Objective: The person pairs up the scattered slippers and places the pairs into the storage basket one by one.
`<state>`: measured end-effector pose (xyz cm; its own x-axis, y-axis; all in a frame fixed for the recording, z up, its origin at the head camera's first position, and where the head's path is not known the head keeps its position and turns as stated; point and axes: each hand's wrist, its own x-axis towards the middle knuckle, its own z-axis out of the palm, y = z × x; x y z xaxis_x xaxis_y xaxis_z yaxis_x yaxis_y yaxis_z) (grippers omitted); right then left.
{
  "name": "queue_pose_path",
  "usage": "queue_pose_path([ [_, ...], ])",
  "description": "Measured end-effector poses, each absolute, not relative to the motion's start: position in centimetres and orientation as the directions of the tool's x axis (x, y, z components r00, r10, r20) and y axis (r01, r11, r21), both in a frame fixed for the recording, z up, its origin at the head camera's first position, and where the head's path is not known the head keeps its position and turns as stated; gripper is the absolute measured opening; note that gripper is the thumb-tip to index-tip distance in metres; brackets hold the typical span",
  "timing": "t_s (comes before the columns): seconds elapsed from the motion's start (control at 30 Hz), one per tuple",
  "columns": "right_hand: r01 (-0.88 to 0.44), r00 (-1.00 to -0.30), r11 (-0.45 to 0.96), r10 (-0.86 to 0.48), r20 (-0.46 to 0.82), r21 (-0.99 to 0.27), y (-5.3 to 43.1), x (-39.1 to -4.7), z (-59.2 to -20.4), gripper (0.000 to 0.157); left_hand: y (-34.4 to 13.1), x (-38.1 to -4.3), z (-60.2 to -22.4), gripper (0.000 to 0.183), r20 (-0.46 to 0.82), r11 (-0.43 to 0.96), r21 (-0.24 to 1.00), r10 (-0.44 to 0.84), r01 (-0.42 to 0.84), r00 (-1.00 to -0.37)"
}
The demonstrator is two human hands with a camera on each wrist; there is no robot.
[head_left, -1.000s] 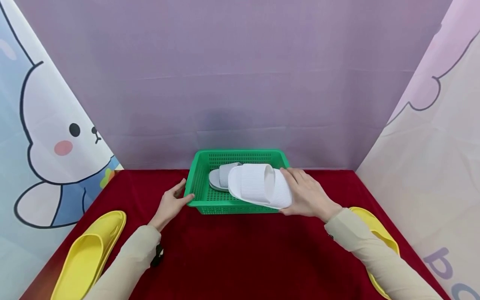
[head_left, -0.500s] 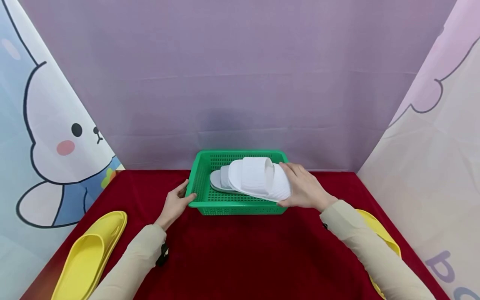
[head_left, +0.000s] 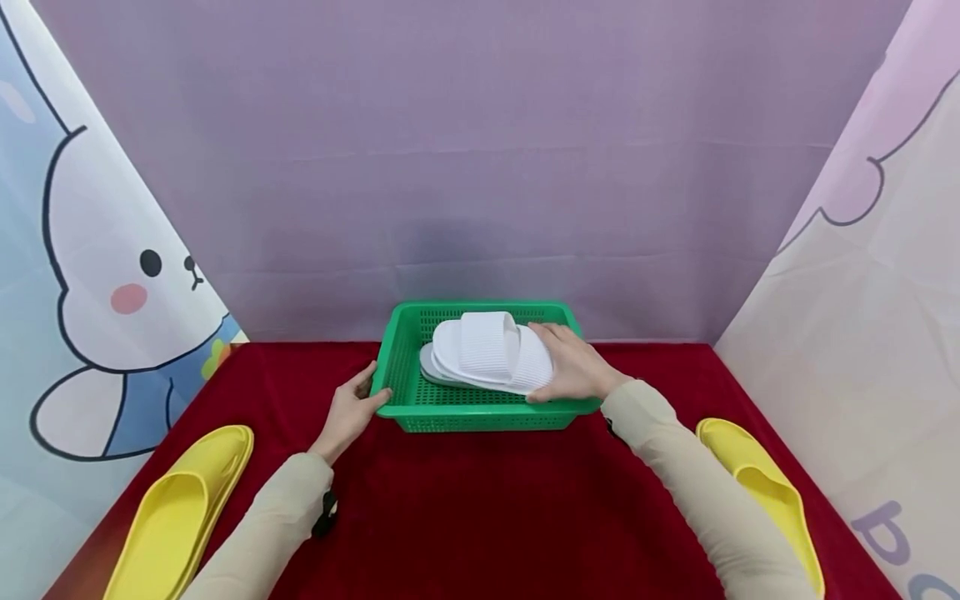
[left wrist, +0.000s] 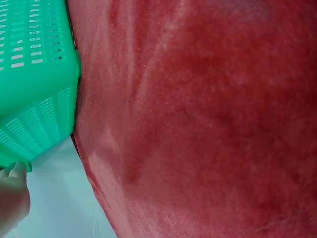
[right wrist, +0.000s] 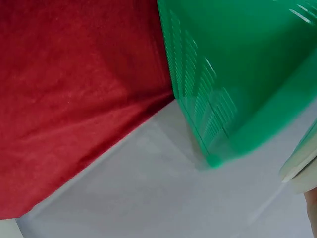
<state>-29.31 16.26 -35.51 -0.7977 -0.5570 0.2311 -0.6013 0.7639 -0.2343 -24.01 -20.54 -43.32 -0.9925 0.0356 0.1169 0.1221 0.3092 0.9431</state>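
Observation:
My right hand (head_left: 573, 363) holds the heel end of a white slide slipper (head_left: 487, 348) over the green plastic basket (head_left: 480, 420). The slipper's toe points left, above a greyish slipper (head_left: 427, 363) that lies in the basket and is mostly covered. At the basket's left end, my left hand (head_left: 351, 414) grips the rim, thumb over the edge. In the left wrist view, part of the left hand (left wrist: 13, 198) shows at the basket rim (left wrist: 30, 167). Only the pale slipper edge (right wrist: 297, 163) and a bit of hand appear at the border of the right wrist view.
A dark red cloth (head_left: 480, 517) covers the table. One yellow slipper (head_left: 180, 508) lies at the left, another yellow slipper (head_left: 765, 492) at the right beside my sleeve. Behind the basket hangs a purple curtain (head_left: 480, 167); printed panels stand on both sides.
My right hand has carried the white slipper left and further into the basket, so it covers more of the greyish one. The left hand stays on the rim.

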Motion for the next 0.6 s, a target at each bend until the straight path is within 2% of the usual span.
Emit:
queue_pose_path([
  [0.3,-0.588,-0.809,0.764,-0.559,0.182,-0.266,15.56,-30.36,-36.25,0.111,-20.46,-23.81,-43.25,0.067,0.109,0.308,0.945,0.028,0.113,-0.994],
  [0.6,-0.538,-0.84,0.761,-0.519,0.158,-0.362,15.51,-29.89,-36.22,0.084,-20.68,-24.0,-43.27,0.066,0.119,0.309,0.944,0.021,0.12,-0.993],
])
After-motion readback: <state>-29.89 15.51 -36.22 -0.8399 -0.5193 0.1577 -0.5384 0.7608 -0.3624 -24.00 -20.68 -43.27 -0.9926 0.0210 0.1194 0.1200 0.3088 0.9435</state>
